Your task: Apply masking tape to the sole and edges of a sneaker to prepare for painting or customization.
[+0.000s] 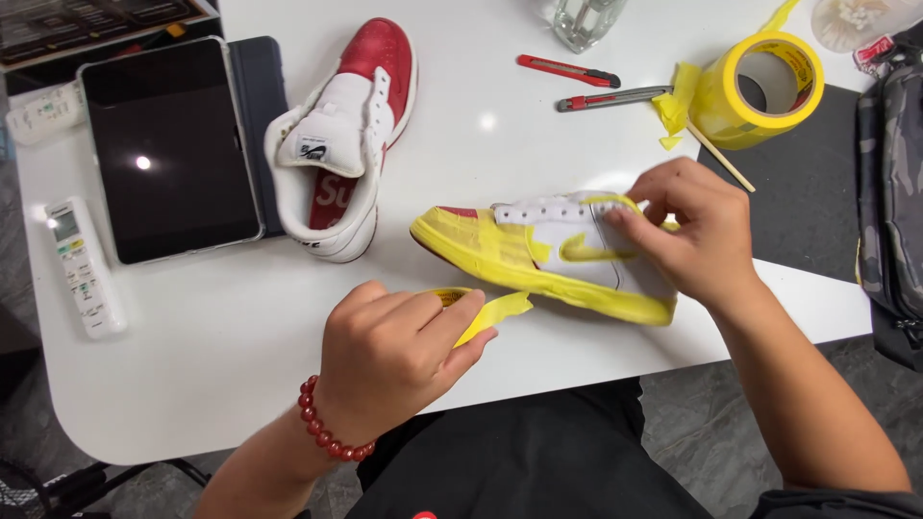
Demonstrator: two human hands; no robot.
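A white sneaker (562,235) lies on its side on the white table (192,365), its toe, sole and side logo covered with yellow masking tape. My right hand (687,226) presses on the heel end of this sneaker, fingertips on a tape strip. My left hand (389,351), with a red bead bracelet at the wrist, pinches a small roll of yellow tape (452,298) with a loose strip (500,309) sticking out toward the shoe's sole.
A second red and white sneaker (341,144) stands at the back. A dark tablet (163,144) and a white remote (85,269) lie at left. Two red utility knives (567,70) (611,99), a big yellow tape roll (764,86), a wooden stick (721,159) and a black mat (808,192) are at right.
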